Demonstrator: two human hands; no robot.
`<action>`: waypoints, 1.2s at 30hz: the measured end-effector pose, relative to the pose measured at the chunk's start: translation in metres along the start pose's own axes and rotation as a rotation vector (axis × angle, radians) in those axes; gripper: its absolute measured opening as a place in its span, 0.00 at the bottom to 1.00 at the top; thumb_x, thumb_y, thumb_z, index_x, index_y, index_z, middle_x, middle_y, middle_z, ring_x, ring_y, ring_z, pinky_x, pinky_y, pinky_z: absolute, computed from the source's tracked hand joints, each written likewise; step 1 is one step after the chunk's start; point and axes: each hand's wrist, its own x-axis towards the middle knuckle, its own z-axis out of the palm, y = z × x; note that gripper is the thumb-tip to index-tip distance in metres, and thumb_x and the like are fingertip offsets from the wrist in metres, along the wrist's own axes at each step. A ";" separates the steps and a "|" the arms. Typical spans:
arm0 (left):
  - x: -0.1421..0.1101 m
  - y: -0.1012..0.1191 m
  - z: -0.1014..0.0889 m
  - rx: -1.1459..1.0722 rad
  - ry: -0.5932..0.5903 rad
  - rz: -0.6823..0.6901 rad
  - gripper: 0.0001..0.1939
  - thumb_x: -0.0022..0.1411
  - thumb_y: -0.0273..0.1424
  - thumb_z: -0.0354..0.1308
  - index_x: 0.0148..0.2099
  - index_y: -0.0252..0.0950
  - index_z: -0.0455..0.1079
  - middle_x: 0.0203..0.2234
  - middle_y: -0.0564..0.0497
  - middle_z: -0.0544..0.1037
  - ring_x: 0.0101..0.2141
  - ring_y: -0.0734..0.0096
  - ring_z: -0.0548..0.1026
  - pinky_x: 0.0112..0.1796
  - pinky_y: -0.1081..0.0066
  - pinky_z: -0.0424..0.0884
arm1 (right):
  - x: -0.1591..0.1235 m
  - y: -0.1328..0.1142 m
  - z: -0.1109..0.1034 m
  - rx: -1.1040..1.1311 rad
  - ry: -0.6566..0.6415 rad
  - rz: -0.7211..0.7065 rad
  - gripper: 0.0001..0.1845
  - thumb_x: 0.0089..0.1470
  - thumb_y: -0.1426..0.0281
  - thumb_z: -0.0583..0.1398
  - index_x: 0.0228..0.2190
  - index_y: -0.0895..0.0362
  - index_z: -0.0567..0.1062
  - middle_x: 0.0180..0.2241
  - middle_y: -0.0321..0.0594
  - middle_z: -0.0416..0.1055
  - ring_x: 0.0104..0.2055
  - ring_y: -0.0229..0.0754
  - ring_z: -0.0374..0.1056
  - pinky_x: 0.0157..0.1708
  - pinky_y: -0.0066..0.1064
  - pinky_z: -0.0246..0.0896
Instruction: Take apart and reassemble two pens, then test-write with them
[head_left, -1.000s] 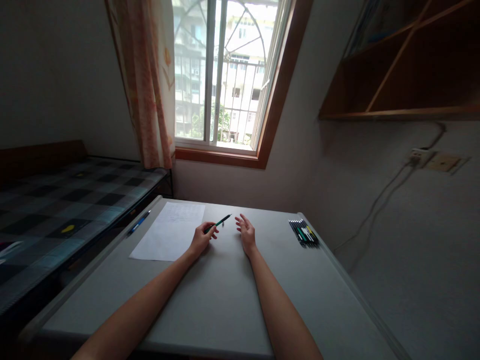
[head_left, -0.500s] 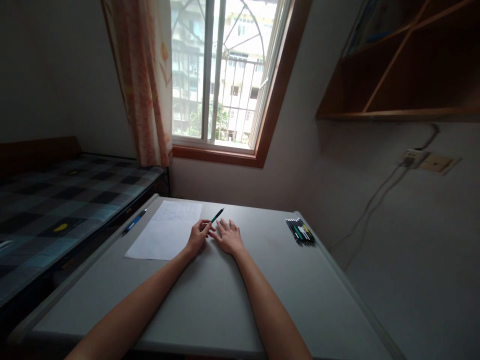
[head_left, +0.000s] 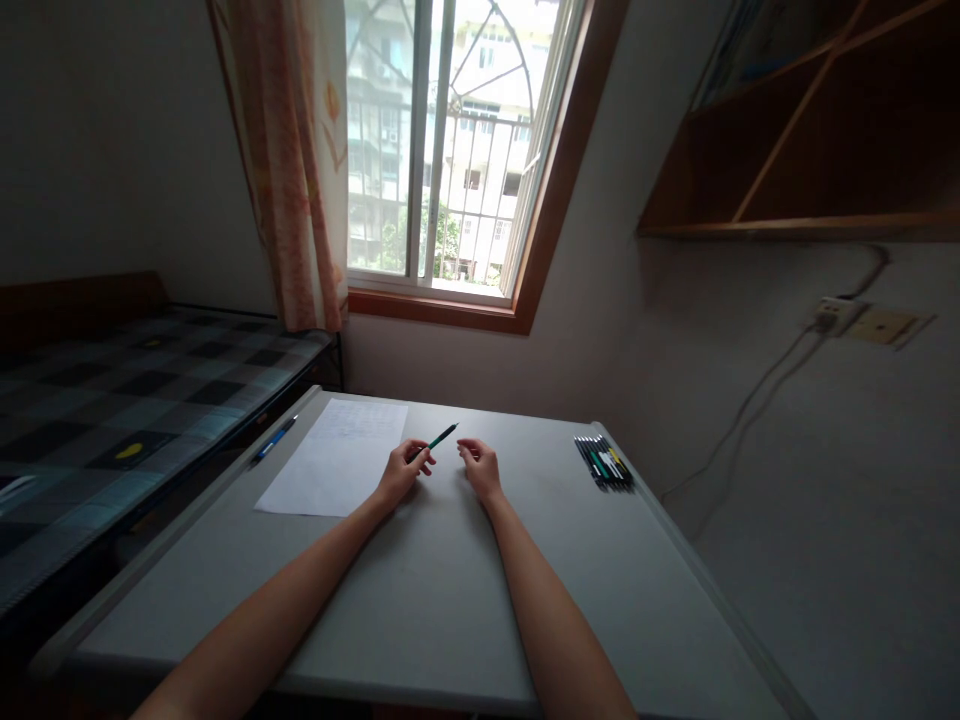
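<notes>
My left hand (head_left: 403, 474) is closed on a green pen (head_left: 439, 437) whose far end points up and to the right, above the grey table (head_left: 450, 590). A little to its right, my right hand (head_left: 480, 466) hovers just over the tabletop with its fingers curled in toward the thumb. What they hold, if anything, is too small to see. A white sheet of paper (head_left: 336, 462) lies flat directly left of my left hand.
A blue pen (head_left: 274, 438) lies by the table's left edge. Several pens in a row (head_left: 604, 463) sit near the right edge. A bed with a checked cover (head_left: 105, 420) adjoins the table on the left. Window, curtain and wall shelf stand behind.
My right hand lay flat on the table beside the left hand half a second ago; it has since lifted, moved slightly right and curled its fingers. The pen stays in my left hand.
</notes>
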 end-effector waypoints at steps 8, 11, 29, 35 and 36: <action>-0.002 0.000 0.001 0.068 -0.089 0.039 0.12 0.52 0.36 0.55 0.35 0.32 0.65 0.23 0.51 0.74 0.21 0.75 0.71 0.25 0.72 0.68 | 0.003 -0.001 -0.011 0.475 0.163 0.218 0.21 0.37 0.63 0.63 0.35 0.60 0.72 0.31 0.44 0.73 0.28 0.37 0.67 0.29 0.30 0.61; -0.002 -0.003 0.000 0.080 -0.111 0.039 0.12 0.53 0.36 0.54 0.35 0.32 0.65 0.24 0.50 0.74 0.21 0.75 0.71 0.26 0.72 0.68 | 0.002 -0.003 -0.012 0.532 0.159 0.233 0.19 0.37 0.62 0.64 0.32 0.60 0.73 0.32 0.45 0.73 0.30 0.38 0.67 0.30 0.30 0.61; -0.004 0.001 0.000 0.099 -0.130 0.031 0.12 0.52 0.37 0.55 0.34 0.33 0.66 0.23 0.49 0.75 0.22 0.73 0.71 0.26 0.71 0.69 | 0.002 -0.004 -0.013 0.597 0.195 0.265 0.18 0.37 0.63 0.64 0.32 0.59 0.72 0.34 0.44 0.74 0.30 0.38 0.68 0.30 0.30 0.62; -0.005 0.003 0.000 0.106 -0.140 0.027 0.12 0.52 0.37 0.55 0.35 0.33 0.66 0.23 0.49 0.75 0.22 0.73 0.71 0.27 0.71 0.69 | 0.001 -0.005 -0.012 0.585 0.133 0.250 0.18 0.37 0.63 0.64 0.32 0.59 0.72 0.34 0.44 0.74 0.30 0.37 0.68 0.31 0.29 0.61; -0.005 0.003 0.000 0.107 -0.139 0.029 0.12 0.52 0.37 0.55 0.35 0.33 0.66 0.23 0.49 0.75 0.22 0.73 0.71 0.27 0.71 0.69 | 0.001 -0.006 -0.012 0.576 0.124 0.248 0.18 0.37 0.63 0.64 0.32 0.59 0.72 0.34 0.44 0.74 0.30 0.36 0.67 0.31 0.29 0.61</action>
